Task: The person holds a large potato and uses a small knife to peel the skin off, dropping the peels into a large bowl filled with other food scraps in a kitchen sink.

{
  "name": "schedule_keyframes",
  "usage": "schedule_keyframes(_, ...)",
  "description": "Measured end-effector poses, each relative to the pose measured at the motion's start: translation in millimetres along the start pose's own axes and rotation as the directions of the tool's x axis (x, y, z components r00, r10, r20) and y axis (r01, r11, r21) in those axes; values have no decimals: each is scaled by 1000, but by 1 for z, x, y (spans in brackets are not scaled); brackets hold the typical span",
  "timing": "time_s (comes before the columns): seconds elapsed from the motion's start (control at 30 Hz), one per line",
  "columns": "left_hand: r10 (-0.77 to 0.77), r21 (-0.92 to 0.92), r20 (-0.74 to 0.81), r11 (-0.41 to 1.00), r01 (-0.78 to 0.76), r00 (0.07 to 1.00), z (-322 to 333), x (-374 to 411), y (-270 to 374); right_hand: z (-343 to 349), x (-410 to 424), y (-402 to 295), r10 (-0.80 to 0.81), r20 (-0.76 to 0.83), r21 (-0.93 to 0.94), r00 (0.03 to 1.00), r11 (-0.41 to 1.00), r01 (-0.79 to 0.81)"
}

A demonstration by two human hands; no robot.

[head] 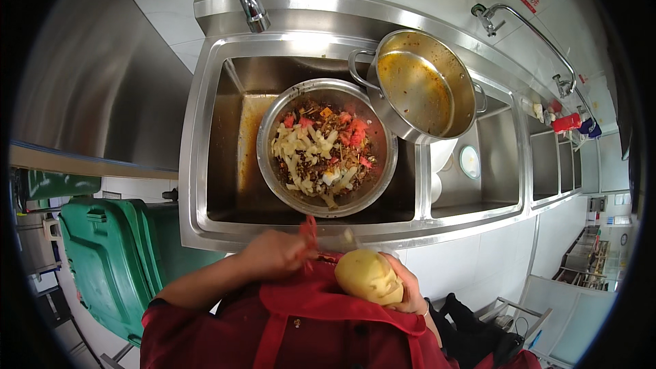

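Observation:
My left hand (279, 251) is closed around a red-handled tool (309, 241), blurred by motion, which looks like a peeler. In my right hand (408, 284) sits a large pale-yellow potato (366, 274), held in front of my red apron (333, 292). Its surface shows bare, cut facets. A small pale blurred scrap (349, 237) is in the air between the hands and the sink. Just beyond them, a round metal bowl (265, 164) rests in the sink basin (230, 138). It holds food scraps: pale strips, red pieces and brown bits.
A stained two-handled steel pot (423, 92) sits tilted across the basin divider, beside the bowl. A faucet (251, 2) overhangs the back left. The adjoining basin (497, 164) holds white dishes (469, 162). Green wheeled bins (105, 256) stand at left. Another person's dark-clothed legs (456, 323) show at lower right.

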State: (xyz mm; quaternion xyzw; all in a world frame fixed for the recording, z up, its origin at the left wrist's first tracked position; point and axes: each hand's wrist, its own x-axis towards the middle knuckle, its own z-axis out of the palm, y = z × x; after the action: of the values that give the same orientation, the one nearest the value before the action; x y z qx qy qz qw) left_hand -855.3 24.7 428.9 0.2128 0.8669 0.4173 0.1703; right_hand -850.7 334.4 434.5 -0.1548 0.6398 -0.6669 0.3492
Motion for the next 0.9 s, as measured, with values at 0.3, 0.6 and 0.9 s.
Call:
schedule_keyframes(0.3,-117,-32,-63,993,115,991,29,2,-12,15,-17,23,51,-81,48,995,998,-47)
schedule_keyframes(0.6,57,-30,80,998,-55,995,-8,9,21,12,-7,15,0,-88,140,996,990,13)
schedule_keyframes(0.9,-328,-83,32,941,329,944,22,19,-33,6,-6,12,-108,14,-185,994,977,109)
